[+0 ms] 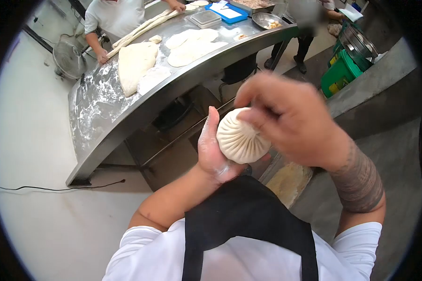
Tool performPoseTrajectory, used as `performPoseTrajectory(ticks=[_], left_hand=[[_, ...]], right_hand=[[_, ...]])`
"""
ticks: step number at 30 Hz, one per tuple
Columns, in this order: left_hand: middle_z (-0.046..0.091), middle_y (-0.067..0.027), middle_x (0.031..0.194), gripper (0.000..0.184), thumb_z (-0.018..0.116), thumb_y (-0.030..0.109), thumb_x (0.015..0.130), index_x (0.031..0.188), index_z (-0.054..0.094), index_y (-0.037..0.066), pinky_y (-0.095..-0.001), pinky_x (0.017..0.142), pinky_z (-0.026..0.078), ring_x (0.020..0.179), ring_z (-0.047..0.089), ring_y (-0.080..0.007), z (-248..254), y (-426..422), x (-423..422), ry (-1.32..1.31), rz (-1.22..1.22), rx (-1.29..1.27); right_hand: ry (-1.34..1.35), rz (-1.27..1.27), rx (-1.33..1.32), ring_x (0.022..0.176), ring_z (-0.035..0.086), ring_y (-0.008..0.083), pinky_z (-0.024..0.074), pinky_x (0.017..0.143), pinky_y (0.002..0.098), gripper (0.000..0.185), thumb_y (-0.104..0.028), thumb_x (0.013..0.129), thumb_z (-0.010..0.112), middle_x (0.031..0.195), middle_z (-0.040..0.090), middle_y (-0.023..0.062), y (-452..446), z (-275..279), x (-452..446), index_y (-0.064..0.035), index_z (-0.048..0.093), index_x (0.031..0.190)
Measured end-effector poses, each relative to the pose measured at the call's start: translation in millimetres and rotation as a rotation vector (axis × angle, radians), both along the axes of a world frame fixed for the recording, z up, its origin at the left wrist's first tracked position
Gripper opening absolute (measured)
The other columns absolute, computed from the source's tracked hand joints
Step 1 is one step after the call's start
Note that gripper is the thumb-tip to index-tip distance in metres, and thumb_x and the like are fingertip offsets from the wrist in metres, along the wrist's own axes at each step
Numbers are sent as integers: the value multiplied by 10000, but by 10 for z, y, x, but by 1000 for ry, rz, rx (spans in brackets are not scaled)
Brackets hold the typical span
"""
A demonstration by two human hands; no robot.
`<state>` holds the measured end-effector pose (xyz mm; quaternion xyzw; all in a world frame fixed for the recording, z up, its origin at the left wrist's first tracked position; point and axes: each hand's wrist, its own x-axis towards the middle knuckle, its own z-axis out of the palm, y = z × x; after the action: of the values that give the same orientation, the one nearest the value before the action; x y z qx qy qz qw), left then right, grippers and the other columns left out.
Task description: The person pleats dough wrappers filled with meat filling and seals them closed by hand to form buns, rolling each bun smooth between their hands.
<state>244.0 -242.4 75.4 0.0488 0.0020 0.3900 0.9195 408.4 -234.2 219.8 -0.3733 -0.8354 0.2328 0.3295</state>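
Note:
A round dough bun with fine pleats fanning out over its top rests in my left hand. That hand is cupped beneath and around it, thumb up along the left side, with flour on the skin. My right hand is over the bun's upper right, fingers curled and the thumb at the pleats. Motion blurs this hand, so I cannot tell whether its fingertips pinch the dough. It partly hides the bun's right side. The bun is held in front of my black apron.
A floured steel table curves across the left, bearing flat dough sheets. Behind it a person handles a long dough roll. Also there: a blue tray and a metal bowl. Right: a green bin and another person's legs.

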Motion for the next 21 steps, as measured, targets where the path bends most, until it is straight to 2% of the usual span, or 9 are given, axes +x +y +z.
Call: performPoseTrajectory(ticks=[1, 2, 3, 5, 8, 11, 14, 17, 21], left_hand=[[609, -178, 1351, 887, 274, 817, 946, 1438, 494, 112, -571, 969, 538, 1220, 623, -385, -22, 26, 25, -23, -39, 25], [632, -201, 1307, 887, 292, 829, 933, 1421, 512, 122, -593, 867, 575, 1152, 654, -414, -25, 50, 67, 21, -33, 21], [625, -212, 1317, 891, 306, 829, 930, 1421, 507, 113, -570, 862, 586, 1143, 654, -426, -24, 65, 100, 84, -45, 28], [630, -206, 1308, 886, 312, 814, 941, 1408, 509, 86, -582, 854, 585, 1138, 664, -406, -22, 89, 175, 85, -36, 66], [634, -200, 1297, 876, 311, 784, 964, 1375, 516, 37, -540, 918, 573, 1159, 661, -361, 52, 110, 255, 134, 4, 76], [642, -182, 1268, 853, 289, 747, 995, 1334, 532, 3, -468, 992, 545, 1157, 657, -306, 74, 119, 404, 207, 97, 57], [648, -169, 1241, 827, 264, 716, 1018, 1316, 544, -3, -414, 1029, 518, 1146, 650, -280, 61, 131, 513, 314, 158, 149], [647, -163, 1229, 813, 236, 695, 1033, 1306, 553, -2, -421, 1019, 520, 1129, 651, -271, 129, 115, 658, 384, 216, 90], [640, -169, 1245, 791, 239, 675, 1042, 1326, 529, -3, -421, 1032, 509, 1151, 645, -272, 64, 148, 769, 397, 352, 179]], right_hand=[[27, -34, -49, 700, 505, 71, 417, 617, 249, 214, -20, 910, 696, 805, 542, 7, -1, 103, 74, -21, 620, 1111], [9, -20, 35, 713, 517, 87, 425, 627, 254, 212, -20, 900, 709, 822, 556, 17, 25, 122, 194, -19, 633, 1098], [-9, -9, 120, 727, 530, 103, 432, 637, 260, 210, -19, 890, 721, 838, 571, 27, 51, 143, 314, -17, 645, 1086], [-92, 22, 231, 753, 570, 159, 459, 655, 289, 224, -8, 849, 747, 865, 602, 57, 71, 110, 504, -14, 665, 1057], [-179, 112, 222, 787, 612, 271, 507, 682, 367, 332, 19, 745, 788, 882, 625, 106, 28, -106, 660, -21, 691, 1061], [-172, 135, 167, 792, 611, 274, 510, 689, 376, 377, 9, 739, 799, 876, 622, 98, -17, -277, 729, -30, 699, 1100], [-197, 199, 175, 797, 608, 281, 512, 694, 386, 378, -26, 760, 787, 867, 602, 98, 17, -330, 803, -22, 685, 1124], [-197, 257, 197, 793, 605, 285, 509, 690, 384, 312, -30, 773, 767, 864, 595, 97, 84, -355, 877, -15, 669, 1068], [-143, 266, 236, 782, 600, 290, 506, 685, 383, 256, -2, 765, 749, 863, 601, 101, 197, -432, 983, -18, 647, 998]])
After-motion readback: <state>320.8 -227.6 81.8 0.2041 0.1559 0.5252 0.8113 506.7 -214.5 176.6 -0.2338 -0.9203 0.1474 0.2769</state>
